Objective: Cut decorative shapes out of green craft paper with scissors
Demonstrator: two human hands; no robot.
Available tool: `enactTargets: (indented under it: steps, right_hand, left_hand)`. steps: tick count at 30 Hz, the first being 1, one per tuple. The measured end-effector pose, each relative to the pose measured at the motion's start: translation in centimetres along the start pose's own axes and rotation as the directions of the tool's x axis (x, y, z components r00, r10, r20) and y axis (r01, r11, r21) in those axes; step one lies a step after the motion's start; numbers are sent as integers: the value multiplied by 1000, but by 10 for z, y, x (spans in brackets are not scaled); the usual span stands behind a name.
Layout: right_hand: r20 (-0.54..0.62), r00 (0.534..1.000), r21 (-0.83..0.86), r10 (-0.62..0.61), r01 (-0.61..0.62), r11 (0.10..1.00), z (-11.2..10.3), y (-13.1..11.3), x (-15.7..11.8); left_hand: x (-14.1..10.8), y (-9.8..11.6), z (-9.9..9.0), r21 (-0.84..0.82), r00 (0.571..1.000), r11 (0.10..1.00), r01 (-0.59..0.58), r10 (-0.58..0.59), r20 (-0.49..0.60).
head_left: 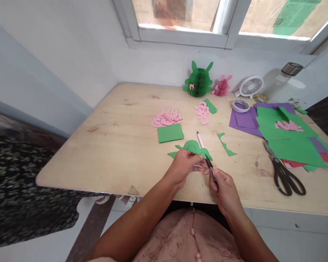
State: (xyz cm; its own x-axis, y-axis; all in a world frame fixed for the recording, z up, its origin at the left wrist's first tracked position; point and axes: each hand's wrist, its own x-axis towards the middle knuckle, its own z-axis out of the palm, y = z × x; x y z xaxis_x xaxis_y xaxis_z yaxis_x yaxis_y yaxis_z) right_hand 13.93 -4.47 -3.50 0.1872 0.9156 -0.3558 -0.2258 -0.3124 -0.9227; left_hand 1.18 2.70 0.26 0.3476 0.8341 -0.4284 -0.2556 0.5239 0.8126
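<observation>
My left hand (pixel 186 163) pinches a piece of green paper (pixel 191 146) with curved edges and a drawn round outline on it. Small scissors (pixel 209 164) are in my right hand (pixel 224 185), their blades at the right part of that paper. Behind the paper lies a white pencil-like pen (pixel 199 139), its dark tip pointing away from me. A thin curved green offcut (pixel 226 145) rests to the right, and another green scrap (pixel 172 154) lies left of my left hand. A folded green card (pixel 170 133) sits just beyond, beside a pile of pink cut-outs (pixel 168 118).
Large black-handled scissors (pixel 284 173) lie at the right, near stacked green sheets (pixel 295 151) and purple sheets (pixel 243 122). A tape roll (pixel 240 106), small white fan (pixel 250 86), glass bottle (pixel 278 83), green paper figure (pixel 199 82) and pink paper figure (pixel 222 86) stand along the back.
</observation>
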Motion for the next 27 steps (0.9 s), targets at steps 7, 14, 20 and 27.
enactTargets:
  steps: [7, 14, 20, 27]
  right_hand:
    - [-13, 1000, -22, 2, -2, 1000, -1, 2, 2]
    - [-18, 1000, -34, 0, -1, 999, -1, 2, 3]
    - [-10, 1000, 3, 28, -28, 1000, -1, 2, 4]
    - [-16, 999, 14, 30, -30, 999, -1, 2, 4]
  left_hand:
    - [-1, 1, 1, 11, 1000, 1000, 10, -10, -22]
    - [3, 1, -1, 12, 1000, 1000, 13, -13, -13]
    - [4, 0, -1, 3, 1000, 1000, 17, -17, -11]
    - [5, 1, -2, 12, 1000, 1000, 16, -16, 4]
